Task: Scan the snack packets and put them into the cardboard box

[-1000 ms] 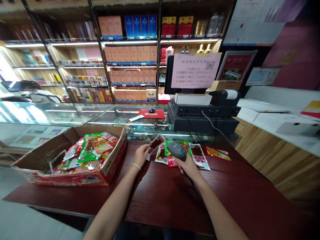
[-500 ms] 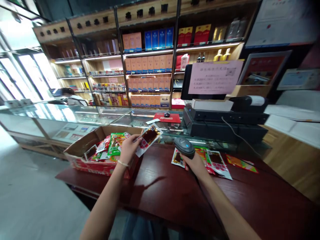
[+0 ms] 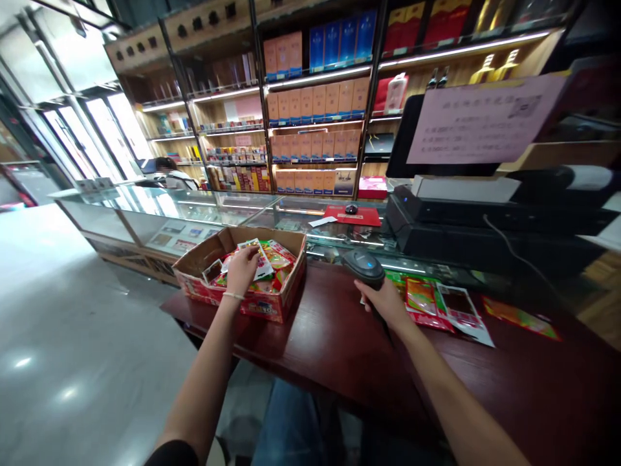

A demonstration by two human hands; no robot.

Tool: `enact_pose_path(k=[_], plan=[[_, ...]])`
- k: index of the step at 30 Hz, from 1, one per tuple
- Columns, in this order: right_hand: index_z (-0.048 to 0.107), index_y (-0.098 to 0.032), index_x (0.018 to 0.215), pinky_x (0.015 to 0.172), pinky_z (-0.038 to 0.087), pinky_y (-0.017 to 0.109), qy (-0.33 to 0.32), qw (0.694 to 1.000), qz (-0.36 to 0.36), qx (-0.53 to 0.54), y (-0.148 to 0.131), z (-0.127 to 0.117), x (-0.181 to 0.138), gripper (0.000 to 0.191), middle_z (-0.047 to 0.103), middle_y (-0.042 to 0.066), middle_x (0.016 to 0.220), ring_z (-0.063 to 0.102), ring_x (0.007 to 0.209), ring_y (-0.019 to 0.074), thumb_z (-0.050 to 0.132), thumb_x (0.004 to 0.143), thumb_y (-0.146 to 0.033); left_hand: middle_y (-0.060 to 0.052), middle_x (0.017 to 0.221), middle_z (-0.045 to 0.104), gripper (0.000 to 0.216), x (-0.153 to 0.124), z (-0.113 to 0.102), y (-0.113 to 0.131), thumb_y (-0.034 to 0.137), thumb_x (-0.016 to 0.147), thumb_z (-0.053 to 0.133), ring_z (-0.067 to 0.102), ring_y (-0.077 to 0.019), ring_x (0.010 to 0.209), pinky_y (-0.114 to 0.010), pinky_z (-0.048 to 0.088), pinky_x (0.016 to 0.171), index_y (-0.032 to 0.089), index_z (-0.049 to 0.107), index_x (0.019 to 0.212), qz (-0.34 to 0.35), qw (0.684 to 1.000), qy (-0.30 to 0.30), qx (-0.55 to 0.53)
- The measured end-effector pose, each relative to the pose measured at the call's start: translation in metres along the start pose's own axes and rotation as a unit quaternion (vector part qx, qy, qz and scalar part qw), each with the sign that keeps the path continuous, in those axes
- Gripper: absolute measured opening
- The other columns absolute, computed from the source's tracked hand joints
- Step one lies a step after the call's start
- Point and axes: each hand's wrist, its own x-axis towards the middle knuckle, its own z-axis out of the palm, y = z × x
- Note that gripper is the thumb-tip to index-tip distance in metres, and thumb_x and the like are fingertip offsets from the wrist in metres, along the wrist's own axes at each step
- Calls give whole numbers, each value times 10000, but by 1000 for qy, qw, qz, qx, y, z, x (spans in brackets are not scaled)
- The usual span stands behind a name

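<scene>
My left hand (image 3: 242, 266) is over the cardboard box (image 3: 255, 309), its fingers closed on a white snack packet (image 3: 263, 262) that lies on top of the heap. Green and red snack packets (image 3: 281, 255) fill the box around it. In my right hand (image 3: 385, 299) is a black barcode scanner (image 3: 363, 266), gripped by its handle, its head pointing away from me over the tabletop. Just beyond and right of that hand lie several packets, among them an orange-red packet (image 3: 420, 296) and a white packet with a dark window (image 3: 460, 307).
The dark red tabletop (image 3: 315, 323) carries the box and packets. A lone orange packet (image 3: 521, 317) lies farther right. Behind are a glass counter (image 3: 223, 206), a mouse (image 3: 351, 209) on a red mat, and a monitor (image 3: 402, 139) with a pink sheet. Someone (image 3: 169, 169) sits far left.
My left hand has carried the white snack packet leftward and down into the box. My right hand still holds the scanner. The view has turned left and tilted down.
</scene>
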Motion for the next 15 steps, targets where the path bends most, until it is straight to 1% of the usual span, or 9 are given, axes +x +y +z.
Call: enact_pose_path(k=[2, 4, 8, 10, 12, 15], plan=[[542, -202, 627, 384, 359, 243, 2, 1000, 6, 10, 3, -5, 1, 383, 552, -12, 457, 502, 345, 127, 690, 772, -524, -76, 1090, 740, 273, -2, 5, 10, 273, 880, 548, 687, -228, 977, -350, 516, 920, 201, 713, 1085, 6, 1000, -14, -13], [542, -206, 631, 392, 367, 247, 8, 1000, 8, 16, 7, -12, 1, 372, 551, -16, 452, 492, 345, 124, 699, 770, -513, -70, 1079, 741, 273, -5, 13, 24, 293, 889, 546, 686, -220, 976, -341, 520, 913, 201, 712, 1085, 22, 999, -30, -34], [532, -215, 599, 384, 376, 254, 27, 999, 19, 17, 17, -37, -2, 393, 528, -19, 424, 478, 342, 127, 693, 773, -529, -57, 1083, 735, 271, -16, 35, 69, 307, 911, 530, 682, -202, 968, -314, 521, 900, 205, 706, 1090, 77, 991, -67, -82], [537, -217, 614, 365, 365, 255, 43, 998, 37, 22, 22, -53, -5, 387, 523, -22, 422, 475, 337, 132, 699, 761, -535, -55, 1096, 729, 280, -23, 51, 96, 313, 923, 518, 673, -209, 992, -320, 508, 925, 212, 697, 1113, 116, 986, -80, -89], [550, -218, 658, 358, 363, 261, 67, 996, 53, 28, 27, -70, -9, 362, 529, -27, 433, 480, 336, 142, 722, 736, -527, -57, 1117, 722, 289, -32, 72, 121, 317, 933, 504, 658, -221, 1041, -331, 485, 966, 218, 688, 1132, 155, 978, -97, -98], [544, -222, 674, 357, 373, 272, 100, 992, 65, 36, 38, -99, -13, 368, 532, -30, 445, 477, 330, 144, 734, 711, -535, -60, 1132, 718, 289, -47, 113, 154, 309, 940, 488, 651, -221, 1063, -327, 472, 984, 219, 684, 1131, 186, 963, -145, -132]])
